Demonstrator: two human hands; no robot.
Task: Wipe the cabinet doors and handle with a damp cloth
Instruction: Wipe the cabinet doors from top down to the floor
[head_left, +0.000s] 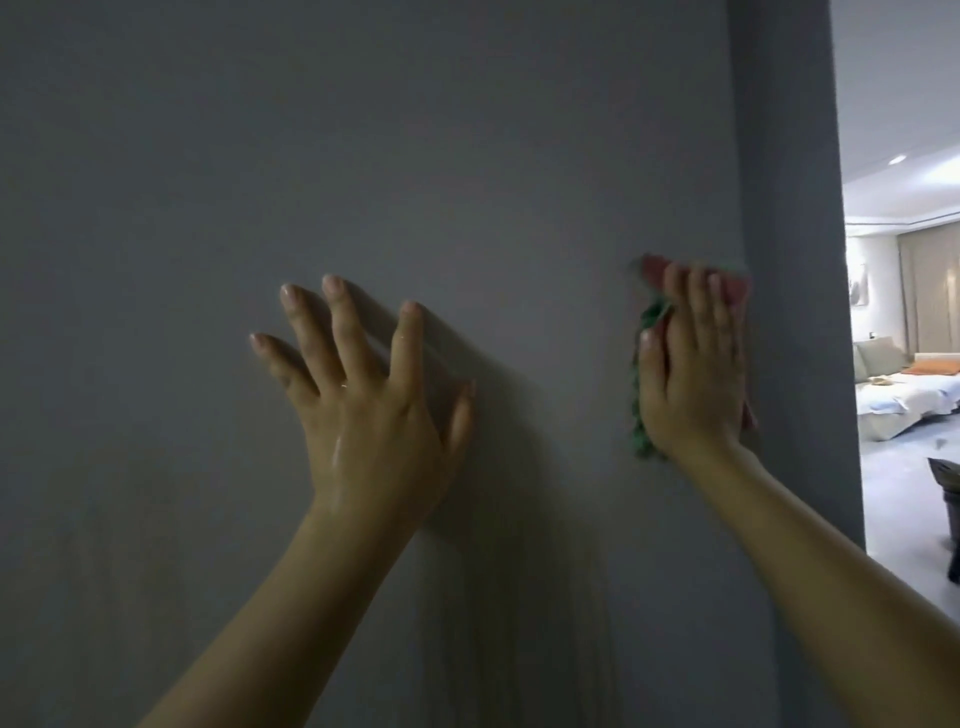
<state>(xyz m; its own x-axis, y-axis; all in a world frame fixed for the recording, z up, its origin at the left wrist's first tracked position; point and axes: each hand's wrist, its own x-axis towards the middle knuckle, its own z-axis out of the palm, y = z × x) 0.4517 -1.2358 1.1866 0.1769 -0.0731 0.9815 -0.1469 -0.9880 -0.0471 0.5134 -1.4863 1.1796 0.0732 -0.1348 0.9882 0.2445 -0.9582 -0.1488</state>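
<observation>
Two hands, one cloth, one grey door

Two bare hands show: one left hand (363, 415) and one right hand (693, 364). There is one cloth (644, 410), red and green, and one grey cabinet door (363, 156) with one darker side panel (789, 208). In the lit room beyond stands one pale sofa (904, 395) carrying one orange cushion (932, 368).

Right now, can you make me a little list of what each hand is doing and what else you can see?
left hand: left hand with fingers spread, flat on the grey cabinet door
right hand: right hand presses the cloth against the door near its right edge
cloth: red and green, mostly under the hand
handle: none in view
background: bright room with a sofa at right
</observation>
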